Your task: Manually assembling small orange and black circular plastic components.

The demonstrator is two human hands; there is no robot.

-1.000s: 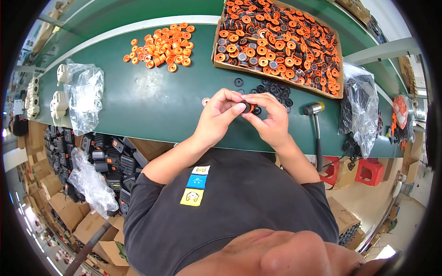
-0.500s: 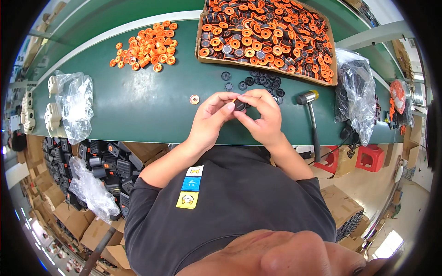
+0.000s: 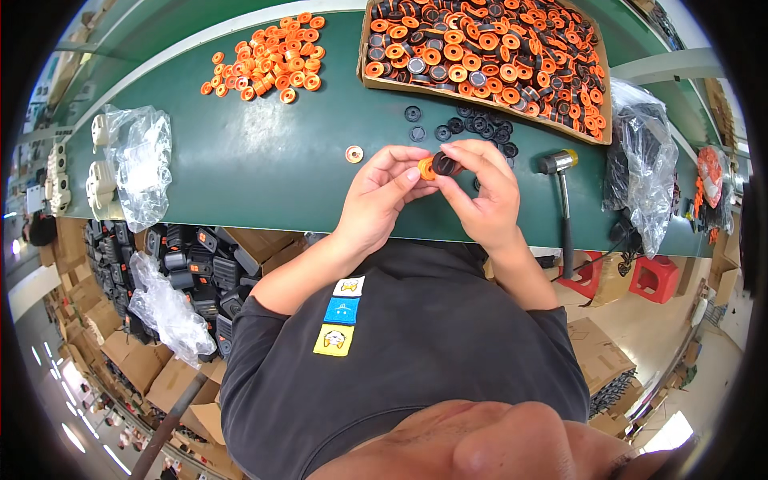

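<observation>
Left hand [image 3: 374,196], fingers pinching 1 orange flanged disc [image 3: 426,169]; right hand [image 3: 490,196], fingers gripping 1 black cap [image 3: 443,164] just beside it! Both hover toward the bench [image 3: 256,172]'s near edge.

Box [image 3: 400,85] beyond hands [image 3: 370,198], mallet [image 3: 566,228] right

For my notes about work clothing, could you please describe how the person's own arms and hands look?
The left hand and right hand are bare, with no gloves or jewellery visible. The forearms are uncovered too. The short, plain sleeves are dark grey.
</observation>
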